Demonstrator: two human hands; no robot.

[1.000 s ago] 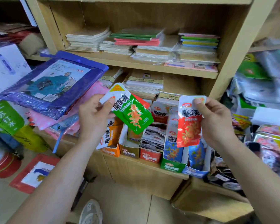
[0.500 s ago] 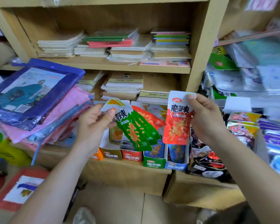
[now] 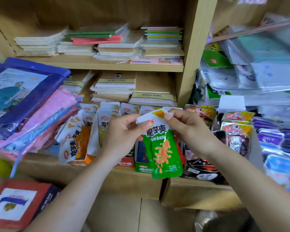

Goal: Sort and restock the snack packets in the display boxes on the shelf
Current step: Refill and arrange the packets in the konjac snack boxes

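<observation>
Moved since the earlier frame: right hand (image 3: 187,131), then apart and holding a red foil packet alone, now closed in against left hand (image 3: 124,136); fanned green packets now squared into one stack.

Item: green-and-white foil snack packet (image 3: 164,153), orange print, front of stack; sliver of red foil packet (image 3: 180,153) just behind its right edge.

Location: held in the air in front of green cardboard display box (image 3: 143,169) on pale wooden shelf (image 3: 132,183).

Grip: both hands pinching the white top seam, thumbs in front, fingers curled behind.

Orientation: long axis near upright, hanging below the grip, bottom tilted slightly right.

Relation for next move, as judged: box mouths behind and below the packet; hands about equally near; left hand closer to red cardboard display box (image 3: 126,163).
</observation>
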